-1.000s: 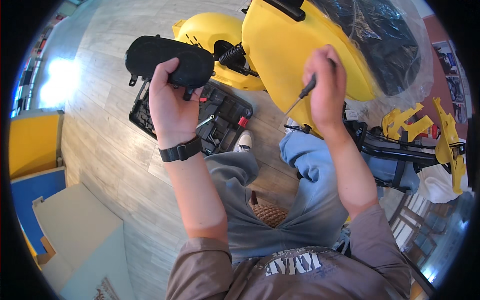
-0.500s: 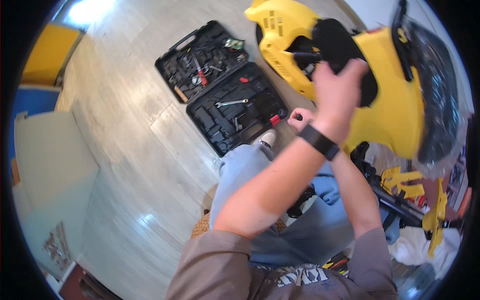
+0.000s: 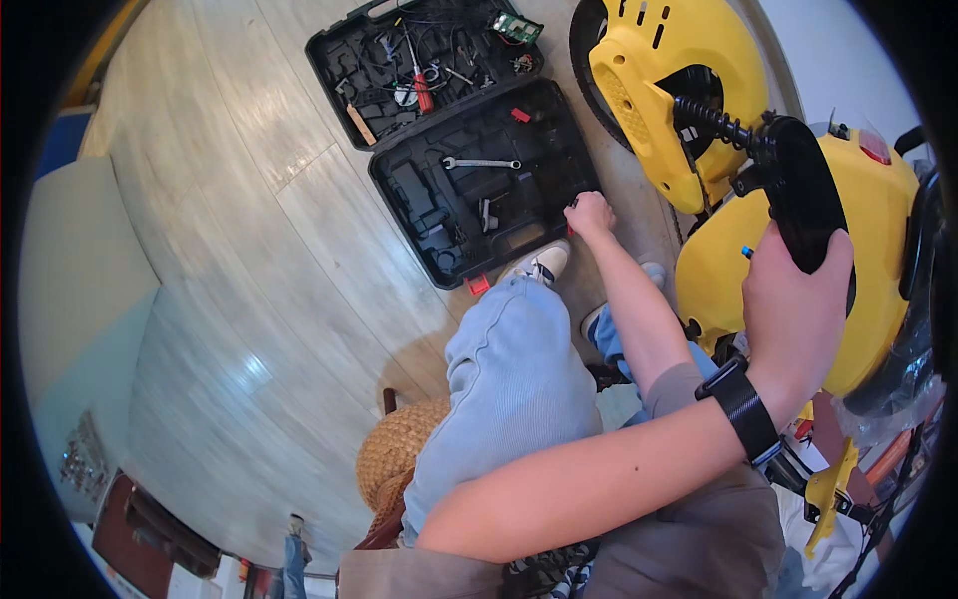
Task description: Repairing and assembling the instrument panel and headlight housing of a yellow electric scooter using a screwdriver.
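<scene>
My left hand [image 3: 798, 295], its wrist wearing a black-banded watch, reaches across to the right. It grips the lower end of a long, rounded black part [image 3: 806, 185] beside a yellow vehicle body [image 3: 726, 275]. A black coil-spring shock absorber [image 3: 714, 122] runs up to that part. A small blue tip [image 3: 746, 253] pokes out next to the hand. My right hand [image 3: 591, 213], its arm passing beneath the left, is closed at the near right edge of an open black tool case [image 3: 409, 215]; what its fingers hold is hidden. A combination wrench [image 3: 482, 164] lies in the case.
In the case lid lie a red-handled screwdriver [image 3: 423, 92], a green circuit board [image 3: 515, 28] and a wooden-handled tool [image 3: 359, 124]. A woven seat [image 3: 399, 449] is by my leg. Yellow bracket pieces [image 3: 830, 489] lie at the lower right. A pale panel [image 3: 85, 270] stands left.
The view has shifted, showing the yellow body farther right. My right hand has moved from near my left wrist to the tool case's edge. My left hand stays on the black part.
</scene>
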A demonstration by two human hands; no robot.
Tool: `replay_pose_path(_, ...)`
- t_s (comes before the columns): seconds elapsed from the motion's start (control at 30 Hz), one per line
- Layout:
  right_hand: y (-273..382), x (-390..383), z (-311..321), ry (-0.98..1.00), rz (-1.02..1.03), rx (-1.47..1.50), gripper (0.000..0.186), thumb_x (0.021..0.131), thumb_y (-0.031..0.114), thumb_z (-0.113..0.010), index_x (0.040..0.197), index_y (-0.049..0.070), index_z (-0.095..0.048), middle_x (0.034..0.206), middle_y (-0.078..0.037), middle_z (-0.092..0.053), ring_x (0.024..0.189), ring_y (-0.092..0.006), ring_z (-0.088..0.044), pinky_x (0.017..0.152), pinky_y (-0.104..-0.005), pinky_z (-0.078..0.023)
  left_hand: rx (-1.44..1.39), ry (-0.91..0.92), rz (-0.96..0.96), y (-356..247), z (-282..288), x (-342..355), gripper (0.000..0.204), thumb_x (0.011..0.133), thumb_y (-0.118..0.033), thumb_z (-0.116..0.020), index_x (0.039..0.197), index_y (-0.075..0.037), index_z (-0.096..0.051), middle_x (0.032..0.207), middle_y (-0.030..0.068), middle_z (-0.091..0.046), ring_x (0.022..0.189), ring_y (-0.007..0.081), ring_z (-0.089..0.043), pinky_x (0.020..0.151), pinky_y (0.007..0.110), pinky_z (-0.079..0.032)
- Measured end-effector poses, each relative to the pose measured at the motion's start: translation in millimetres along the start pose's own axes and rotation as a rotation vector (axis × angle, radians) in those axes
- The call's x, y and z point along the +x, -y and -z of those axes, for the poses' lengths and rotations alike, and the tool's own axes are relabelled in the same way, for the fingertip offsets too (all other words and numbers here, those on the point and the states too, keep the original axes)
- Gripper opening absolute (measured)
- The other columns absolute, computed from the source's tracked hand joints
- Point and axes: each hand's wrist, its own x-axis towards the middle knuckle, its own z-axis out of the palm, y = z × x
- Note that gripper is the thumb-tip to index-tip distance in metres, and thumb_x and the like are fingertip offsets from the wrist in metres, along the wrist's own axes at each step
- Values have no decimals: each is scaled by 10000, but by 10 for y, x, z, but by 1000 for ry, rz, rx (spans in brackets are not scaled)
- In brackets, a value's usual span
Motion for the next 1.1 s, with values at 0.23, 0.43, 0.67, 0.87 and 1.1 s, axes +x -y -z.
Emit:
replay_pose_path(0.23, 234, 97, -29, 60, -52, -122, 308, 792, 288, -727, 1019, 79, -733, 1094, -151, -702, 1029, -310, -684, 886, -442, -556, 85, 32, 64, 5, -9, -33, 365, 919, -177, -642, 1195, 48, -563, 1067, 142, -700, 949, 206, -679, 835, 317, -524)
replay_pose_path(0.43, 264, 318, -130, 56, -169, -122, 211, 928, 151, -585, 1053, 90, -743, 1162, -130, -703, 1103, -309, -669, 893, -411, -558, 50, 71, 75, 80, -9, -24, 370, 923, -183, -632, 1205, 41, -553, 1062, 143, -699, 955, 232, -681, 862, 325, -518)
replay_pose_path(0.67, 233, 253, -209, -55, -90, -188, 152, 879, 139, -637, 977, 82, -738, 1049, -135, -723, 1024, -301, -696, 842, -422, -577, 50, 66, 75, 36, -31, -5, 352, 922, -177, -631, 1196, 33, -559, 1056, 141, -700, 929, 224, -681, 844, 332, -523)
replay_pose_path(0.87, 279, 192, -183, -44, -57, -169, 165, 845, 159, -677, 983, 95, -740, 1086, -128, -717, 1046, -314, -687, 857, -426, -574, 65, 46, 74, 67, -36, 18, 336, 922, -160, -641, 1193, 23, -564, 1017, 127, -708, 873, 198, -690, 783, 310, -533)
replay_pose_path(1.1, 239, 62, -101, -163, 63, -124, 275, 808, 306, -700, 993, 105, -735, 1083, -141, -713, 1035, -323, -683, 891, -462, -548, 93, 35, 86, 58, -10, 44, 323, 920, -158, -640, 1176, 26, -570, 995, 132, -710, 855, 202, -691, 770, 310, -535)
